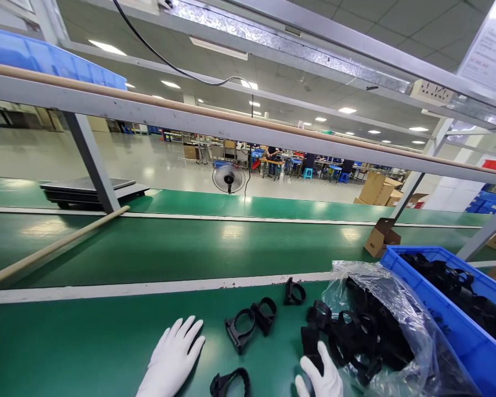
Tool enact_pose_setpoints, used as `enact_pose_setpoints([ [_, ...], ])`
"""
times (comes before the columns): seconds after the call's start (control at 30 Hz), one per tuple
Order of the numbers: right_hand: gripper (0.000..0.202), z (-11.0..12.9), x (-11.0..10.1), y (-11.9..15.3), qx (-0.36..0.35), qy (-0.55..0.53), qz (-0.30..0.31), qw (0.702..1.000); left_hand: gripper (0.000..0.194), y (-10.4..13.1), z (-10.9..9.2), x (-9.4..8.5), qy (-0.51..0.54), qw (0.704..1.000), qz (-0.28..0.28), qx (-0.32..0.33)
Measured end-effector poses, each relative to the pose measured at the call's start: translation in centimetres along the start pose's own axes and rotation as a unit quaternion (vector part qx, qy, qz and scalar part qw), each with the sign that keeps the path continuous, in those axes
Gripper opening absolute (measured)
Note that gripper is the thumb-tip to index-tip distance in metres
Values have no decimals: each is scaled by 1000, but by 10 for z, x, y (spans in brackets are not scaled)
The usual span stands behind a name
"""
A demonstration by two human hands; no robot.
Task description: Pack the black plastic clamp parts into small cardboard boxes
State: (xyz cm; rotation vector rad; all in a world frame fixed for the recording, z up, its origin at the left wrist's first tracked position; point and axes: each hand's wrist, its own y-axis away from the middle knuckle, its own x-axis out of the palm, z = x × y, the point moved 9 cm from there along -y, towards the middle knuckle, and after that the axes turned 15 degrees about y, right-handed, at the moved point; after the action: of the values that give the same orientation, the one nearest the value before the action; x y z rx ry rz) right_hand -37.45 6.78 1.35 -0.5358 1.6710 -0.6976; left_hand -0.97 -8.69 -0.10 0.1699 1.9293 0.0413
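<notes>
Black plastic clips [248, 325] lie loose on a green bench top [107, 342], at about six o'clock in the view. Each is a stiff open ring with a blocky foot; they look light and hard, easiest to pinch by the ring or the foot. One clip [230, 382] sits at the bottom edge between the two hands. The left hand [173, 358], in a white glove, rests flat on the bench at seven o'clock, fingers spread wide and holding nothing. The right hand [320, 377], also gloved, at five o'clock, touches a dark clip [312, 342]; whether it grips it cannot be told. At four o'clock a crinkled clear bag [397, 309] spills more clips. A blue bin [450, 320] stands at three o'clock.
</notes>
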Motion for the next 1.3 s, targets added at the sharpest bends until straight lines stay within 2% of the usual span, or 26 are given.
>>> enact_pose_setpoints([
  [0.13,19,25,7,-23,-85,10,-55,995,59,0,-2,-1,3,1000,-8,3],
  [0.27,32,31,-2,-55,-86,-11,-48,995,58,1,-2,-2,9,1000,-16,9],
  [0.33,32,40,-8,-58,-96,-43,-23,994,58,1,-1,-1,12,1000,-19,10],
  [0.47,20,68,-18,-43,-134,-118,67,982,59,-1,2,2,18,999,-24,16],
  [0.53,15,77,-28,-43,-157,-144,90,973,59,-2,3,3,29,999,-28,17],
  [0.6,14,72,-39,-62,-160,-141,85,973,58,-3,4,3,41,998,-33,19],
  [0.67,22,49,-41,-98,-130,-94,72,984,57,-3,5,2,48,998,-40,24],
  [0.7,29,34,-35,-118,-108,-59,85,989,57,-4,5,1,49,998,-43,27],
  [0.77,41,9,-4,-149,-89,27,189,978,57,-4,6,1,49,997,-46,28],
  [0.87,42,-13,25,-176,-73,70,255,962,57,-5,8,3,51,997,-46,27],
  [0.97,26,-5,33,-174,-102,69,282,951,56,-6,10,4,59,997,-49,32],
  [1.07,38,14,19,-163,-147,43,275,949,55,-6,10,4,65,996,-54,33],
  [1.13,39,21,10,-154,-164,31,276,946,56,-6,11,4,63,996,-51,32],
  [1.23,32,12,11,-144,-144,45,302,941,57,-6,10,4,60,997,-44,32],
  [1.3,38,-4,21,-141,-104,71,325,937,57,-6,9,4,58,997,-40,33],
])
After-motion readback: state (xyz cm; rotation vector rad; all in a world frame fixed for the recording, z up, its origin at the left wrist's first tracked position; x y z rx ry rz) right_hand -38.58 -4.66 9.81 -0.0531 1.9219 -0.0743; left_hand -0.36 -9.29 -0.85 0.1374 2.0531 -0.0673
